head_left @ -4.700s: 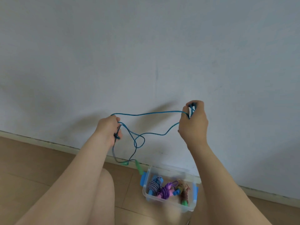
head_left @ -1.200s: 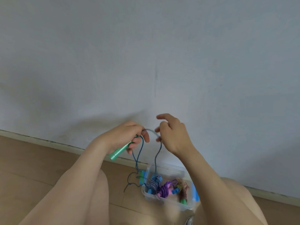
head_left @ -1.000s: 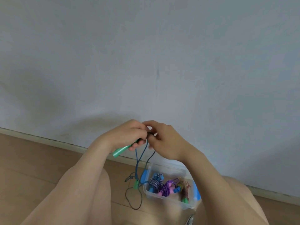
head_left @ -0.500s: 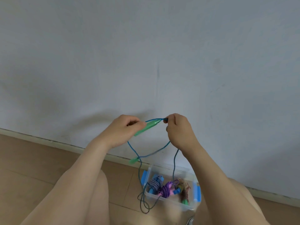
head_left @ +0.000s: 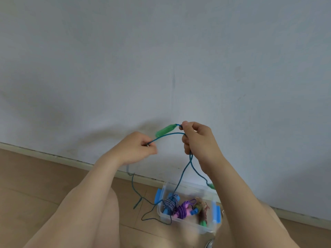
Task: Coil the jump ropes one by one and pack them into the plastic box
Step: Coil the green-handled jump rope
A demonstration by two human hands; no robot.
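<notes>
Blue cord of the jump rope arcs between two raised hands: the left hand pinches it in curled fingers, and the right hand grips it just where it meets one green handle, which juts out leftward. From there the cord drops past the second green handle by the right forearm. It trails onto the wooden floor at the left end of the clear plastic box, which holds other coiled ropes.

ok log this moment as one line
step: coiling blue rope | left hand: pinches it | right hand: grips it beside green handle | box: three coiled ropes inside
</notes>
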